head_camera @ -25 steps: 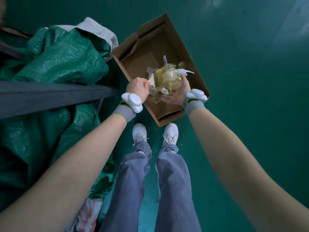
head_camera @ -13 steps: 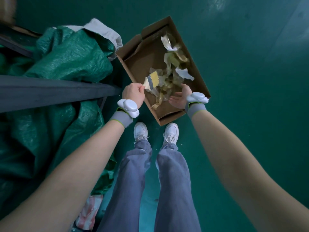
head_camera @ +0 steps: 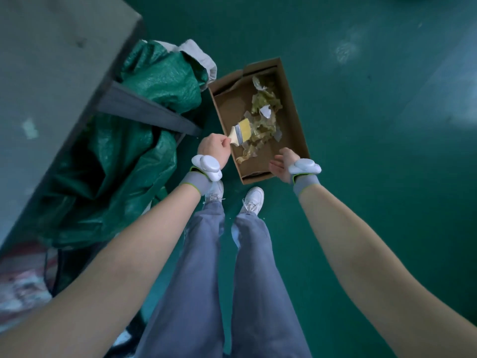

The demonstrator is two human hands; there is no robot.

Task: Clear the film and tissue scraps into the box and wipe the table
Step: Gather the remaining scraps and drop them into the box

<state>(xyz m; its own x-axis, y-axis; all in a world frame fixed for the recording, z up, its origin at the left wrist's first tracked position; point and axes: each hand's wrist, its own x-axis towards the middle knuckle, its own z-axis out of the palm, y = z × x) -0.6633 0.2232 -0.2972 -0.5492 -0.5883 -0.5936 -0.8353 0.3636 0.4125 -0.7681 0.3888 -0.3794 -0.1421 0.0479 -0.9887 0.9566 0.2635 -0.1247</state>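
An open cardboard box (head_camera: 294, 120) lies on the green floor in front of my feet. Yellowish film and white tissue scraps (head_camera: 263, 117) lie in a loose heap inside it. My left hand (head_camera: 214, 148) is shut on the handle of a flat paintbrush (head_camera: 240, 131), whose pale bristles point over the box's left side. My right hand (head_camera: 281, 164) hovers over the box's near right corner, palm up, fingers apart, holding nothing.
A grey table (head_camera: 51, 73) fills the upper left, its edge slanting toward me. Crumpled green tarpaulin (head_camera: 134, 140) is bundled under it, beside the box. My white shoes (head_camera: 254, 200) stand just short of the box. Bare green floor (head_camera: 387, 125) stretches right.
The scraps left my right hand and dropped into the box. That hand has drawn back, empty. My view has swung so more of the table shows.
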